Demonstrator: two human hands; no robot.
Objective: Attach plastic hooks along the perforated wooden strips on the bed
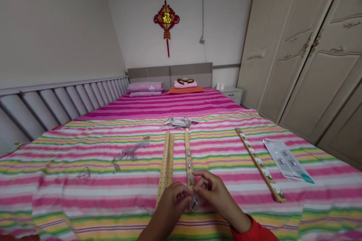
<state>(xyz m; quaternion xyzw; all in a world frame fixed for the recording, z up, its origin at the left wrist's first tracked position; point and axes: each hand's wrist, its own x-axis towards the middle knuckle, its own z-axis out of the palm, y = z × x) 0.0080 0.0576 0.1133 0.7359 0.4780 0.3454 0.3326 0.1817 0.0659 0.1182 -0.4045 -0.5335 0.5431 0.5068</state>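
Close in front of me, my left hand (175, 200) has its thumb and fingers pinched at the edge of a clear plastic hook (194, 204) with a small metal part. From the other side my right hand (212, 190) curls its fingers, thumb and forefinger closed at the top of that piece. Both hands are over the near end of a narrow wooden strip (187, 143), which carries several small metal hooks along its length. My fingers partly hide the strip and the clear piece.
Two perforated wooden strips (165, 158) lie to the left. At right are a strip with white-backed hooks (259, 162) and a clear package (287, 160). Loose clear pieces (130, 152) lie at left, a plastic bag (178, 122) farther back, all on a striped bedsheet (113, 203).
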